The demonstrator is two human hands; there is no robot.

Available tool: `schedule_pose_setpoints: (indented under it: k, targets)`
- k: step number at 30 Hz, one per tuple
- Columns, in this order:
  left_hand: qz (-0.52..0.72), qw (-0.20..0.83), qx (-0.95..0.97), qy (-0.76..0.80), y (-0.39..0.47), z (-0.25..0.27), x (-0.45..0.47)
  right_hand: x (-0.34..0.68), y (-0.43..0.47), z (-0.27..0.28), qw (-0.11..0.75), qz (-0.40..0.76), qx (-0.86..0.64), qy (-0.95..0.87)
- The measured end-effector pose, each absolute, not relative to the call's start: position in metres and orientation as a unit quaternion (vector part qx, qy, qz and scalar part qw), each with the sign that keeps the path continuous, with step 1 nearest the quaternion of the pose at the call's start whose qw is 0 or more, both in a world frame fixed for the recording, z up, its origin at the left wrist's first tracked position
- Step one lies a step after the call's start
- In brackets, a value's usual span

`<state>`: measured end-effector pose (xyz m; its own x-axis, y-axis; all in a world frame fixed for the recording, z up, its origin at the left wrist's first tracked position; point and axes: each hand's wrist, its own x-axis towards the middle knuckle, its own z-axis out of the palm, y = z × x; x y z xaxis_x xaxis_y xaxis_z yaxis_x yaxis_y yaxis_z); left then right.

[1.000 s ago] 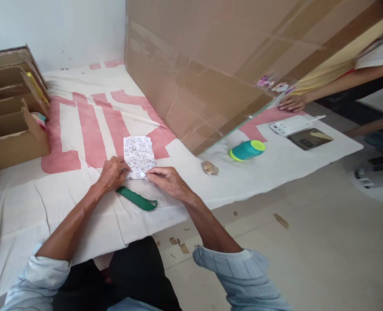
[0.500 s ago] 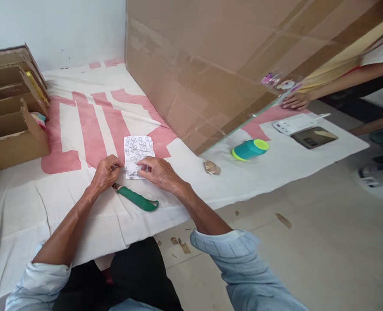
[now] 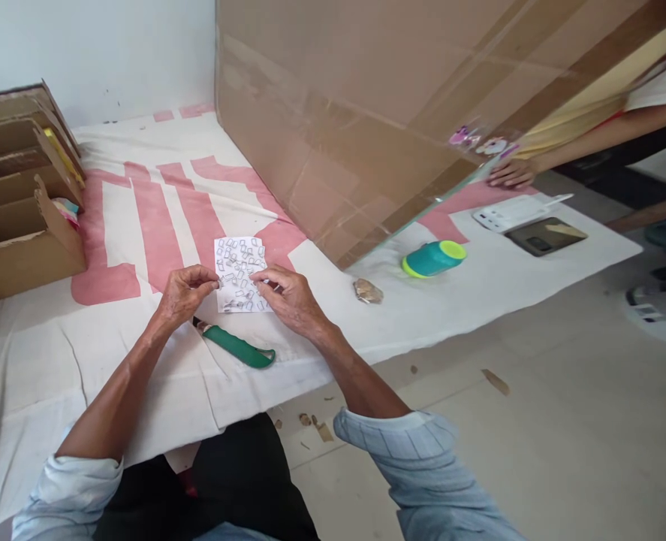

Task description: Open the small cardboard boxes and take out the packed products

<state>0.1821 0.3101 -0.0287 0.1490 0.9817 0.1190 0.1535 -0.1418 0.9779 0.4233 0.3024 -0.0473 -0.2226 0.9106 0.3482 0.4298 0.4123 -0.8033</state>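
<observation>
A white sheet of paper [image 3: 234, 304] lies on the cloth, strewn with several small rectangular metal pieces [image 3: 242, 259] that look like wire loops. My left hand [image 3: 183, 293] is closed in a pinch at the sheet's left edge, with a tiny metal piece [image 3: 219, 283] at the fingertips. Over the sheet's right side, my right hand [image 3: 287, 297] has thumb and forefinger drawn together; whether anything sits between them is too small to tell. A green-handled tool [image 3: 239, 347] rests just below my hands, its dark end near my left wrist.
Cardboard compartments [image 3: 28, 244] stand at the left. A large taped cardboard panel [image 3: 333, 128] rises behind. Rightward lie a small brown packet [image 3: 368, 291], a teal-and-yellow container [image 3: 434, 258], a white device [image 3: 507, 214] and a phone [image 3: 546, 236]. Another person's hand [image 3: 513, 173] rests beyond.
My right hand has shifted right across the paper, baring more of the metal pieces. My left hand has risen slightly, still pinching the tiny metal piece.
</observation>
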Motion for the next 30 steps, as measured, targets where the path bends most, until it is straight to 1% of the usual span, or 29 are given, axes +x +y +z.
schedule_pose_setpoints:
  k: [6, 9, 14, 18, 20, 23, 25, 30]
  targets:
    - [0.417, 0.446, 0.637, 0.470, 0.315, -0.027, 0.187, 0.416, 0.306, -0.048, 0.442, 0.294, -0.440, -0.725]
    - [0.400, 0.422, 0.665, 0.469, 0.318, -0.027, 0.184, 0.410, 0.309, -0.047, 0.442, 0.296, -0.423, -0.734]
    - [0.374, 0.321, 0.724, 0.483, 0.322, -0.031, 0.170, 0.407, 0.310, -0.049, 0.479, 0.281, -0.426, -0.714]
    - [0.282, 0.232, 0.801, 0.475, 0.320, -0.038, 0.170, 0.411, 0.305, -0.051, 0.517, 0.266, -0.455, -0.675]
    - [0.288, 0.227, 0.802, 0.471, 0.318, -0.039, 0.171, 0.418, 0.301, -0.053, 0.547, 0.246, -0.479, -0.641]
    - [0.355, 0.244, 0.754, 0.496, 0.314, -0.035, 0.166, 0.433, 0.292, -0.060, 0.574, 0.211, -0.524, -0.593]
    - [0.360, 0.249, 0.731, 0.524, 0.308, -0.031, 0.160, 0.442, 0.285, -0.068, 0.561, 0.205, -0.550, -0.584]
    - [0.254, 0.257, 0.748, 0.557, 0.291, -0.022, 0.160, 0.446, 0.271, -0.091, 0.485, 0.214, -0.571, -0.628]
